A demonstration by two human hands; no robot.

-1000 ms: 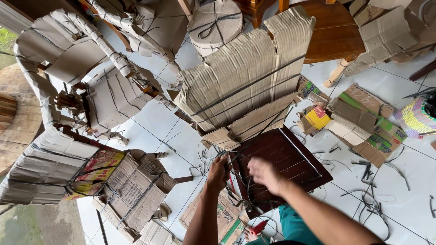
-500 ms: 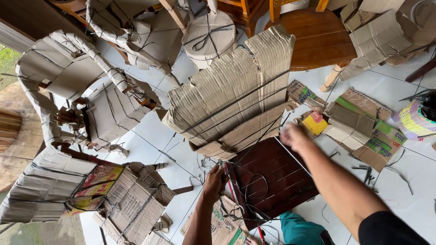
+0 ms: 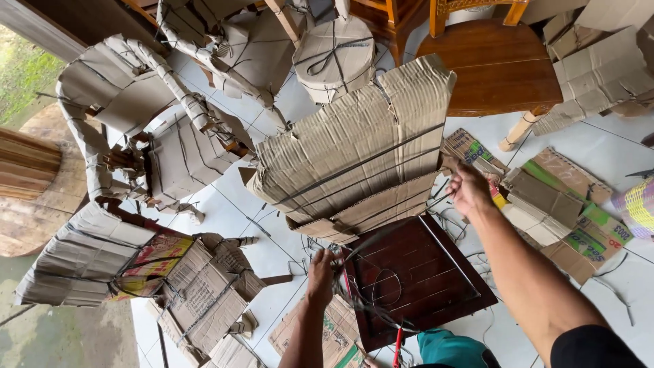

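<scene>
Cardboard-wrapped chairs (image 3: 136, 136) stand on white tiles (image 3: 225, 204) beside a round wooden table (image 3: 504, 68) and cardboard scraps (image 3: 565, 211).

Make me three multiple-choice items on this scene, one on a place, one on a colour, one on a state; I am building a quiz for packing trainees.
1. Where is the right hand?
A. at the right edge of the cardboard-wrapped backrest
B. on the round wooden table
C. on the floor tiles

2. What colour is the bare chair seat?
A. pale yellow
B. dark reddish brown
C. white

3. How is the cardboard on the backrest held?
A. loose
B. bound by dark cords
C. taped shut

Key: 1 A, the fingers pinch a cord there; 2 B, the slatted seat is dark wood; 3 B, dark lines cross the cardboard.
</scene>
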